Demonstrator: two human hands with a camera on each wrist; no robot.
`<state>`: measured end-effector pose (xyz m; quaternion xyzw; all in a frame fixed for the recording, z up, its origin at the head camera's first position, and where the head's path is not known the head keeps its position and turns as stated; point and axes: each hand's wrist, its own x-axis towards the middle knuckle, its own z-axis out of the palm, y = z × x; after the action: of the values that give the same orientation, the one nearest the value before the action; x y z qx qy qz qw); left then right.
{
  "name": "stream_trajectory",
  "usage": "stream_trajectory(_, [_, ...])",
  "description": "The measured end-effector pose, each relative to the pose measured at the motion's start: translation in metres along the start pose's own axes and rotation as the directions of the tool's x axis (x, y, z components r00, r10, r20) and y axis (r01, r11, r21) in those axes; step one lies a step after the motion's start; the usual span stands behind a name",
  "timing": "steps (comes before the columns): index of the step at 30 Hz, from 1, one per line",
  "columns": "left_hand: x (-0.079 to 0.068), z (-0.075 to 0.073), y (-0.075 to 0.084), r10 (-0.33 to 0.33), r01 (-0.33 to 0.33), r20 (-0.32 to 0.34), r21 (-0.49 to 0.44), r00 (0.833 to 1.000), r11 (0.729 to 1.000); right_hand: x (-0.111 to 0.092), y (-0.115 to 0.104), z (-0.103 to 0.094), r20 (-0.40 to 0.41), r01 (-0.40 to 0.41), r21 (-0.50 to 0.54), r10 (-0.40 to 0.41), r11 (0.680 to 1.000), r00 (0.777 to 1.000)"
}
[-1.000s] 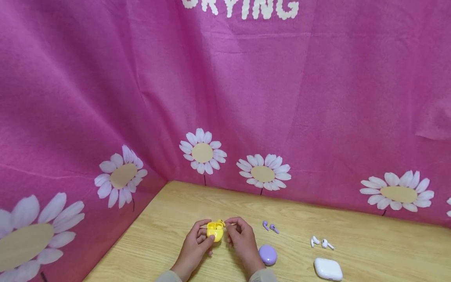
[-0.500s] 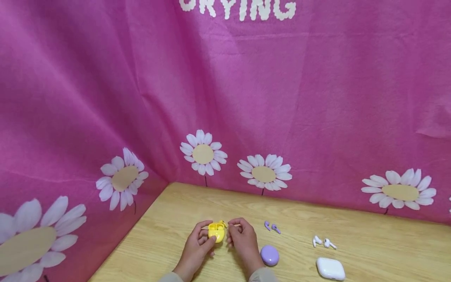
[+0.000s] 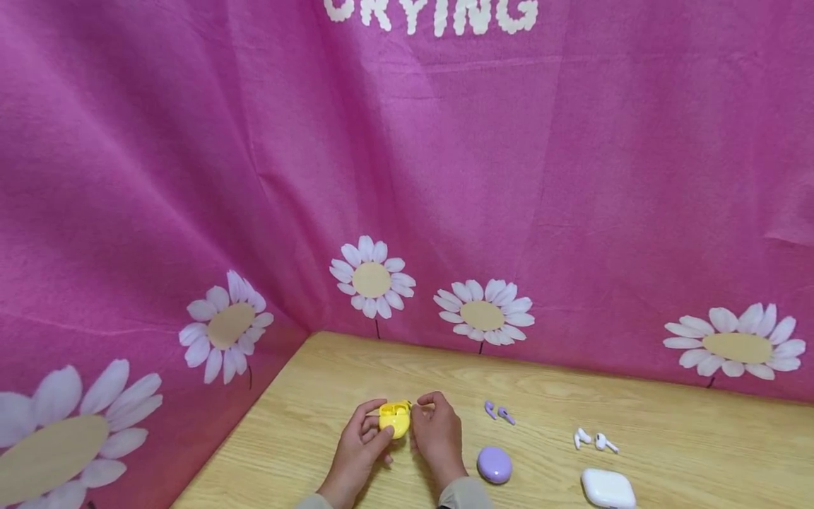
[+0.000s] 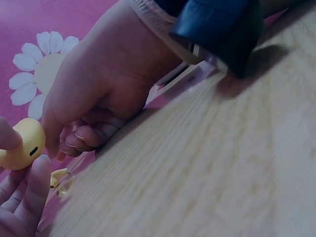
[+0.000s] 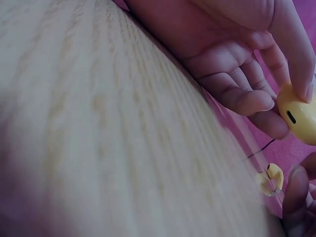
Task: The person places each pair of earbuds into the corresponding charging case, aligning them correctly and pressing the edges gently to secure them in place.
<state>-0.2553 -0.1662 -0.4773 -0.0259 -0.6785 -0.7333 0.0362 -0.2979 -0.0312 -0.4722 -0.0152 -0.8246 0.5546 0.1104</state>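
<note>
A small yellow earbud case (image 3: 394, 418) is held just above the wooden table (image 3: 305, 396) by my left hand (image 3: 375, 425), thumb on one side and fingers on the other. The left wrist view shows the case (image 4: 22, 143) with a dark slot in its side. My right hand (image 3: 425, 410) is against the case's right side, fingers curled and thumb touching it. In the wrist views a loose yellow earbud (image 4: 59, 180) (image 5: 270, 178) lies low between the hands, by the table. I cannot tell whether the right hand pinches anything else.
To the right lie two purple earbuds (image 3: 499, 412), a round purple case (image 3: 494, 465), two white earbuds (image 3: 594, 441) and a white case (image 3: 608, 488). Pink daisy-print cloth (image 3: 445, 177) walls the table at the back and left.
Both hands stay together on the yellow case, with hardly any shift. The yellow bit that stuck up beside the case earlier sits lower now. The view drifted slightly.
</note>
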Motion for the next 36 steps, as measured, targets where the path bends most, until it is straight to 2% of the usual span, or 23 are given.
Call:
stream_trajectory(3, [0.001, 0.000, 0.001, -0.003, 0.003, 0.001, 0.001, 1.000, 1.000, 0.002, -0.003, 0.000, -0.019, -0.010, -0.059, 0.008, 0.998, 1.000])
stream_trajectory(7, [0.001, -0.002, 0.002, 0.004, -0.004, 0.002, -0.008, 1.000, 1.000, 0.002, -0.004, 0.000, 0.019, -0.023, -0.035, 0.023, 0.999, 1.000])
stream_trajectory(10, [-0.001, -0.004, 0.003, 0.008, -0.008, 0.005, -0.039, 1.000, 0.999, 0.001, -0.002, 0.001, 0.047, 0.011, 0.014, -0.012, 1.000, 0.999])
stream_trajectory(16, [-0.001, -0.003, 0.003, 0.009, -0.008, 0.007, -0.088, 1.000, 0.996, 0.007, 0.004, 0.000, -0.004, 0.114, 0.066, -0.114, 0.991, 0.993])
stream_trajectory(20, [0.001, -0.003, 0.002, 0.007, -0.006, 0.006, -0.081, 1.000, 0.997, 0.009, 0.007, 0.001, 0.023, 0.146, 0.045, -0.147, 0.988, 0.989])
stream_trajectory(26, [-0.001, -0.004, 0.001, 0.011, -0.010, 0.008, -0.079, 1.000, 0.997, 0.008, 0.011, 0.003, 0.105, 0.212, -0.020, -0.209, 0.977, 0.972])
stream_trajectory(36, [0.001, -0.003, 0.001, 0.007, -0.006, 0.010, -0.069, 1.000, 0.998, 0.008, 0.008, 0.002, 0.127, 0.217, -0.067, -0.208, 0.974, 0.970])
